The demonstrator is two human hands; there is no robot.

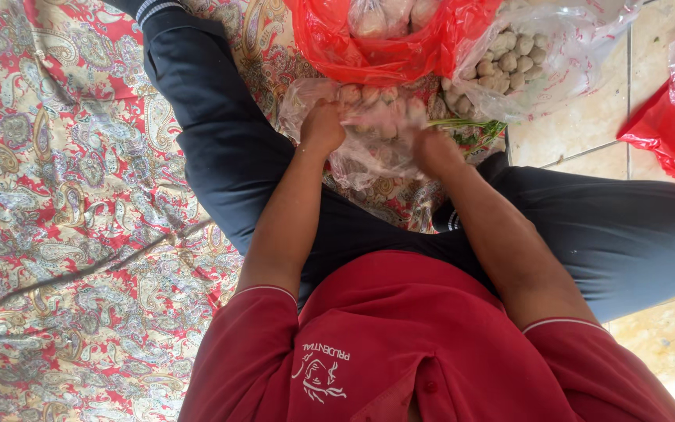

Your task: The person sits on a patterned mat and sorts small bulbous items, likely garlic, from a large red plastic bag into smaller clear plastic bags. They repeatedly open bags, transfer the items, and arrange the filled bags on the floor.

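Red shirt at frame bottom, then left hand (322, 126) and right hand (436, 150), each grip pinching a clear plastic bag (369, 129) of pale balls at upper centre to gather it, over patterned cloth (56, 195), red bag (376, 47) behind.

hands: left (322, 126), right (437, 152) | gripping clear bag (369, 133) | patterned cloth (64, 195)
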